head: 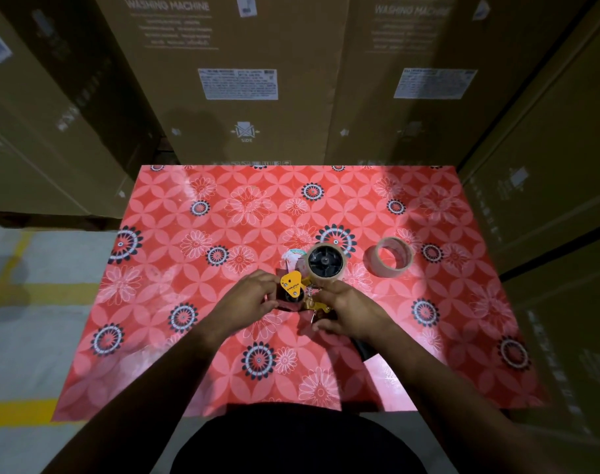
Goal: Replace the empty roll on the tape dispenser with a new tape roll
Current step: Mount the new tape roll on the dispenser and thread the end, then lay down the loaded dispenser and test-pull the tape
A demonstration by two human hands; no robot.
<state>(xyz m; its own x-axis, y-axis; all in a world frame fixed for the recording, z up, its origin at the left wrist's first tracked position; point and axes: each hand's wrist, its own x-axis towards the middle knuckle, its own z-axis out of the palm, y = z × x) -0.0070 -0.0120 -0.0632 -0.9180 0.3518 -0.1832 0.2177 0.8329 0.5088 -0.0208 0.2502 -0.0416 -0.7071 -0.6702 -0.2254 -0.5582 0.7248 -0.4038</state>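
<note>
Red floral covering on the tabletop (pixel 196 302). Head view: my left hand (pixel 254 299) closes its grip on the front end of the tape dispenser (pixel 303 295), beside its yellow plate (pixel 291 284); my right hand (pixel 346 316) closes around the handle end. A tape roll (pixel 326 261) sits on the dispenser's black hub. A second roll (pixel 389 256) lies flat on the tabletop, apart to the right. Cardboard boxes (pixel 244 80) stand behind.

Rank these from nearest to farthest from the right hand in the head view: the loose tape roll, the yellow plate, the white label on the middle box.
1. Yellow plate: on the dispenser, just left of the right hand.
2. Loose tape roll: on the table, beyond and to the right.
3. White label: high on the box behind the table.
</note>
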